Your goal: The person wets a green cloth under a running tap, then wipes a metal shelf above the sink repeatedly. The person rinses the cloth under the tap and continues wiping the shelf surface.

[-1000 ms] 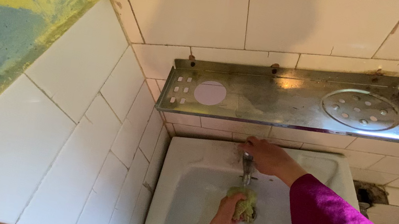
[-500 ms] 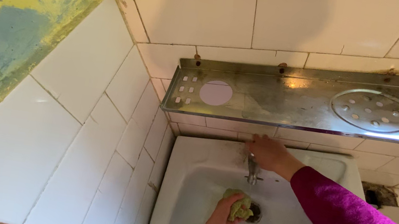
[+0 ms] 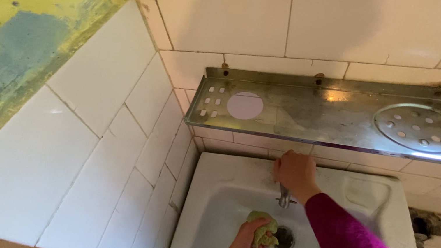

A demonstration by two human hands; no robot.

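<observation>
A crumpled, pale green cloth (image 3: 261, 229) is bunched into a wad just left of the sink's dark drain hole (image 3: 285, 238), below the short metal tap (image 3: 283, 196).

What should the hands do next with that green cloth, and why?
Probably turn the tap on: the right hand rests on it, while the left hand holds the green cloth bunched just below the spout, above the drain, and no water shows.

So I count 1 white sink (image 3: 224, 172), 1 tap (image 3: 283, 198), 1 drain (image 3: 285, 239), 1 green cloth (image 3: 263, 229), 1 steel shelf (image 3: 315, 118), plus my 2 hands: left hand (image 3: 246, 241) and right hand (image 3: 296, 172).
</observation>
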